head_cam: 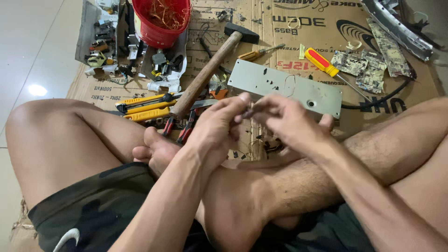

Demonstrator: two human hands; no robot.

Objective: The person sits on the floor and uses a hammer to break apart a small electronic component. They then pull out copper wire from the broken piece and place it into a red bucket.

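I sit cross-legged on flattened cardboard (pixel 298 28). My left hand (pixel 218 125) and my right hand (pixel 288 120) meet above my shins, fingertips pinching a small dark part (pixel 248 112) between them; the part is blurred and too small to identify. Just beyond my hands lies a grey metal plate (pixel 284 86) with holes. A wooden-handled hammer (pixel 207 70) rests diagonally left of the plate, its handle end close to my left hand.
Yellow utility knives (pixel 145 106) and red-handled pliers (pixel 179 128) lie by my left foot. A red bucket (pixel 161 21) of copper wire, a dismantled metal chassis (pixel 105 39), two screwdrivers (pixel 322 63), circuit board pieces (pixel 368 67) and a black cable (pixel 382 99) lie farther out.
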